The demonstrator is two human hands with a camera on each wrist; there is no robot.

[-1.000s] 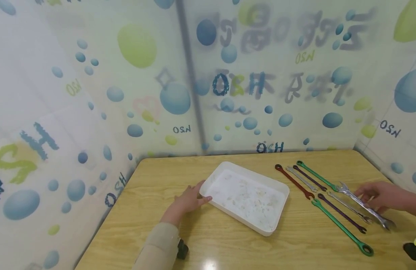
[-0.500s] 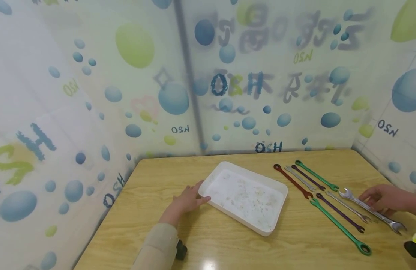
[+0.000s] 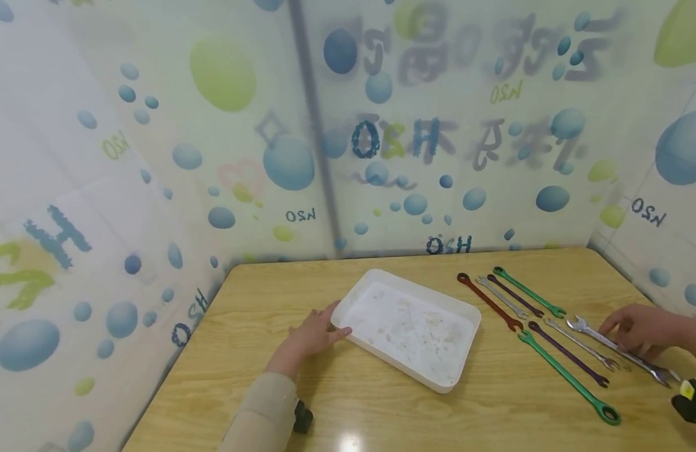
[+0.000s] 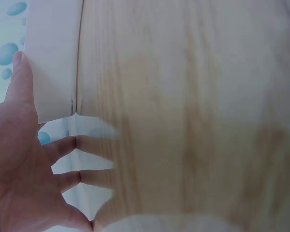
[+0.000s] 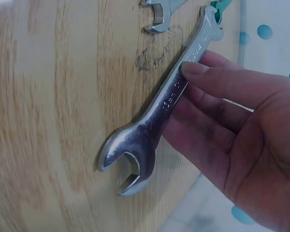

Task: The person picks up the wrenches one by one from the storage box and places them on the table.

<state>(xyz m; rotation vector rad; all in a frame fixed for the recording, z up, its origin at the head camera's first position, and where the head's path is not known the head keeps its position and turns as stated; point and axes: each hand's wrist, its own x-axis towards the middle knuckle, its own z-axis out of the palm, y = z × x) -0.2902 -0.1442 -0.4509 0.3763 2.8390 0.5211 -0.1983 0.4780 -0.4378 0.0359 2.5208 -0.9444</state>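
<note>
My right hand (image 3: pixel 649 329) pinches a large silver double open-end wrench (image 3: pixel 624 350) by its shaft, thumb on top and fingers beneath. In the right wrist view, the wrench (image 5: pixel 166 96) lies close over the wood, its wide open end (image 5: pixel 135 154) toward the camera. At the tray's left corner, my left hand (image 3: pixel 310 336) rests against a shallow white tray (image 3: pixel 410 370). The left wrist view has straight, spread fingers on the left hand (image 4: pixel 19 164) and one digit along the tray wall (image 4: pixel 55 58). Smudges mark the tray floor.
Beside the held wrench lie a small silver wrench (image 3: pixel 582 344), a purple wrench (image 3: pixel 568 353) and a green ratchet wrench (image 3: pixel 568 376). Farther back are red (image 3: pixel 489 301), silver (image 3: pixel 501 297), purple (image 3: pixel 514 295) and green (image 3: pixel 528 292) wrenches. Patterned curtains (image 3: pixel 438 188) border the table (image 3: pixel 257 295).
The large silver wrench has shifted right and toward me, away from the far green wrench's end, with my right hand on it. Left hand and tray stay in place.
</note>
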